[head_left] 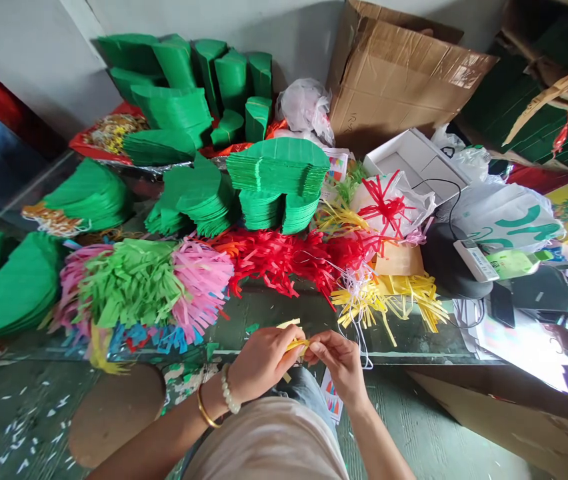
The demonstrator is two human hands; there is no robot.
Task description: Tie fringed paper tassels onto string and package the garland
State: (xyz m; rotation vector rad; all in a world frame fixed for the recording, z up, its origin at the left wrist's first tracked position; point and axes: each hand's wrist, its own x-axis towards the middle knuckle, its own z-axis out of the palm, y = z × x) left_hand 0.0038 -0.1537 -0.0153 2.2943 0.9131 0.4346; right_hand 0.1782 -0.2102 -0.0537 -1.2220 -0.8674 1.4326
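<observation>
My left hand (263, 360) and my right hand (338, 358) meet just above my lap, in front of the glass table edge (414, 357). Both pinch the same small bundle of yellow paper strips (298, 345), held between the fingertips of the two hands. A pearl bracelet and a gold bangle sit on my left wrist. On the table right behind my hands lie loose yellow fringe strips (404, 297) and a long heap of red fringe strips (284, 260).
Stacks of green paper shapes (277, 180) fill the back and left. A pink, green and blue fringe bunch (149, 287) lies left. A cardboard box (394, 73), white bags (504, 217) and a tape dispenser (549, 293) crowd the right. A brown stool (114, 413) stands at my left knee.
</observation>
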